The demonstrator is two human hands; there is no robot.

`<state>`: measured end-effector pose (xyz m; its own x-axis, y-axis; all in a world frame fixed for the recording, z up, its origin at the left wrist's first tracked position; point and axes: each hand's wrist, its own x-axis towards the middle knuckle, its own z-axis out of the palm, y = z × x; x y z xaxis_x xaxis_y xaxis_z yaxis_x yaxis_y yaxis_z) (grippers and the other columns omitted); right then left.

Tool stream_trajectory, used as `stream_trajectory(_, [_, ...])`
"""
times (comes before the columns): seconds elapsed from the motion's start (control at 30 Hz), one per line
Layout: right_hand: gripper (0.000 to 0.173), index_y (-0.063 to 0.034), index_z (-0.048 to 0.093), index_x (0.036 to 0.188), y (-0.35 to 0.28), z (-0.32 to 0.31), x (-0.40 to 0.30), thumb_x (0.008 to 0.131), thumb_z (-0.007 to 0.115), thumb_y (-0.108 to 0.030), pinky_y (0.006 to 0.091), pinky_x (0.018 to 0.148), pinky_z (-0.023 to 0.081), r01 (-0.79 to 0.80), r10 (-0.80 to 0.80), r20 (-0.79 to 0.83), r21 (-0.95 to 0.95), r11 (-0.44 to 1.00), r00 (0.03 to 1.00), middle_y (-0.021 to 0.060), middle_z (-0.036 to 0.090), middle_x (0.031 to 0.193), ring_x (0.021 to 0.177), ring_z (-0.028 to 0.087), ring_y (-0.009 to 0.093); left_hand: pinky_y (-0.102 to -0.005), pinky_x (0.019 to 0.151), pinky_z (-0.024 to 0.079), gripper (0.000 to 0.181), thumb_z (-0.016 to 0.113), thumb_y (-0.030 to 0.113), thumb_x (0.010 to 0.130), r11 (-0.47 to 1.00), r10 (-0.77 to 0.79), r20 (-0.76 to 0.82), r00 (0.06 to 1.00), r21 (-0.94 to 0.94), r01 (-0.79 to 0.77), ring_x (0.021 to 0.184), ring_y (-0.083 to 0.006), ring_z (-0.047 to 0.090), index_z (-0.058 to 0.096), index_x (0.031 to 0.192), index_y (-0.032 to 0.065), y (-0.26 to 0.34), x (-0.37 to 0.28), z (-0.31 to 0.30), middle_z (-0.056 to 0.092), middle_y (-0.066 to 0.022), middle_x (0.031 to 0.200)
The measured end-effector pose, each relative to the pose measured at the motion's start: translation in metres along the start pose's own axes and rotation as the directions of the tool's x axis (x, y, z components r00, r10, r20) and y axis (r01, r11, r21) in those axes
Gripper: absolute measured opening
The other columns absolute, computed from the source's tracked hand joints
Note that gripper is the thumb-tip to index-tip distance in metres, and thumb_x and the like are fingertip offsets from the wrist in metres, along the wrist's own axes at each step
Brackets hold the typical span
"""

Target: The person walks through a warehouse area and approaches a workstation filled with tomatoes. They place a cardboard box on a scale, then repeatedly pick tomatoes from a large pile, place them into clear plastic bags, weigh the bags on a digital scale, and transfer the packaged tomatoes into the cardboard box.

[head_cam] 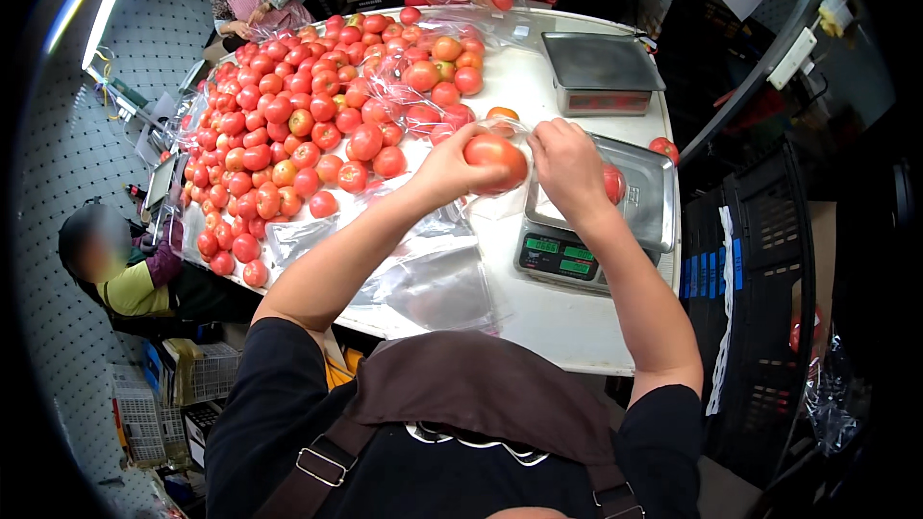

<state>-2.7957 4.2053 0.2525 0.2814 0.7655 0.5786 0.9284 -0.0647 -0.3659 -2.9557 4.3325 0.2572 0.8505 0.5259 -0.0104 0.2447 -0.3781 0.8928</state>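
Observation:
My left hand (461,167) grips a large red tomato (497,161) that has clear plastic film about it. Close by on the right, my right hand (566,162) pinches the edge of the clear bag (530,131) with its fingertips. Under and beyond my right hand is the steel pan of a digital scale (645,213), with a red tomato (614,183) on it, partly hidden by the hand. An orange-red tomato (502,114) lies just beyond my hands. Flat clear plastic bags (440,288) are spread on the white table (562,331) below my forearms.
A big heap of tomatoes (288,115) covers the table's left side, some bagged. A second scale (604,61) stands at the far right, and a lone tomato (663,150) sits at the right edge. Black crates (757,288) stand right of the table. Several people are around it.

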Motion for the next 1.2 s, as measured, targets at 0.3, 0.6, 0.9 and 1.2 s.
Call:
stream_trajectory(0.3, [0.011, -0.0045, 0.055, 0.086, -0.029, -0.013, -0.030, 0.078, 0.063, -0.001, 0.0402, 0.066, 0.047, 0.136, -0.106, -0.119, 0.283, 0.949, 0.987, 0.0117, 0.053, 0.081, 0.075, 0.056, 0.032, -0.0442, 0.094, 0.046, 0.064, 0.064, 0.046, 0.083, 0.439, -0.144, 0.285, 0.948, -0.840, 0.320, 0.119, -0.0238, 0.053, 0.045, 0.133, 0.0122, -0.038, 0.046, 0.122, 0.053, -0.0113, 0.130])
stream_trajectory(0.6, [0.008, -0.0011, 0.056, 0.089, 0.000, -0.063, -0.057, 0.096, 0.053, -0.006, 0.0230, 0.061, 0.042, -0.359, 0.462, 0.051, 0.706, 0.611, 0.886, 0.0009, 0.056, 0.078, 0.068, 0.049, 0.007, -0.0404, 0.102, 0.038, 0.039, 0.061, 0.021, 0.089, 0.950, 0.114, 0.205, 0.972, 0.265, -0.167, 0.122, -0.0228, 0.050, 0.053, 0.123, 0.0041, 0.011, 0.006, 0.074, 0.057, -0.0125, 0.124])
stream_trajectory(0.9, [0.005, -0.0019, 0.056, 0.095, -0.013, -0.045, -0.092, 0.096, 0.052, -0.004, 0.0204, 0.069, 0.042, -0.324, 0.364, 0.176, 0.857, 0.400, 0.915, -0.0006, 0.053, 0.084, 0.075, 0.050, 0.006, -0.0363, 0.079, 0.051, 0.100, 0.078, 0.019, 0.075, 0.999, 0.009, 0.150, 0.989, 0.050, -0.017, 0.091, -0.0259, 0.061, 0.014, 0.152, 0.0137, -0.027, -0.048, 0.085, 0.053, -0.0189, 0.116])
stream_trajectory(1.2, [0.091, -0.0092, 0.032, 0.141, 0.022, -0.011, -0.139, 0.063, 0.080, -0.013, 0.0439, 0.100, 0.040, -0.145, 0.149, 0.162, -0.034, 0.989, 0.975, 0.0188, 0.039, 0.137, 0.124, 0.044, 0.034, -0.0233, 0.072, 0.044, 0.027, 0.043, 0.001, 0.087, 0.884, 0.114, 0.050, 0.992, -0.461, -0.078, 0.077, -0.0097, 0.053, 0.061, 0.108, 0.0020, -0.016, -0.013, 0.122, 0.061, -0.0016, 0.088])
